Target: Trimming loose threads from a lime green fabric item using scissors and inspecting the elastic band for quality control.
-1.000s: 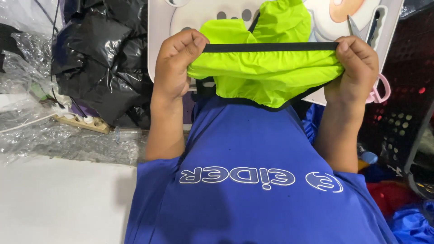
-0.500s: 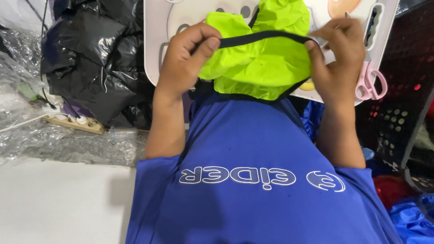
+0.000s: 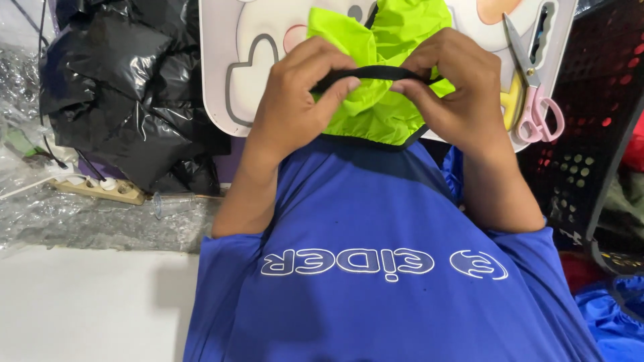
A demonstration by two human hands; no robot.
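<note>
Left hand: the left hand (image 3: 295, 100) pinches the black elastic trim band (image 3: 372, 72) between thumb and forefinger, clenched on it near its left end.
Right hand: the right hand (image 3: 456, 94) pinches the same band just beside the left hand's fingertips, thumb and fingers closed on it.
Held thing: the neon yellow-green thin fabric hood (image 3: 382, 100) bunches between and behind both hands, joined at a black-edged seam to the royal blue garment with white lettering (image 3: 376, 268) that lies spread below the wrists.
Hidden parts: the hood's top runs off the upper edge; the band's ends vanish under the fingers; the blue garment is cut off at the bottom edge.
Behind the hands: a white rounded board with a pastel cartoon print (image 3: 248, 60) lies under the hood, its picture mostly covered and cut off at the top.
On the board, right: pink-handled metal scissors (image 3: 533, 94) rest beside the right hand, apart from it.
Far right: a black perforated plastic crate (image 3: 590, 134), contents hard to make out.
Left: a crumpled black plastic bag (image 3: 127, 87), with a pale power strip (image 3: 100, 188) below it on clear crinkled plastic sheeting (image 3: 80, 221).
</note>
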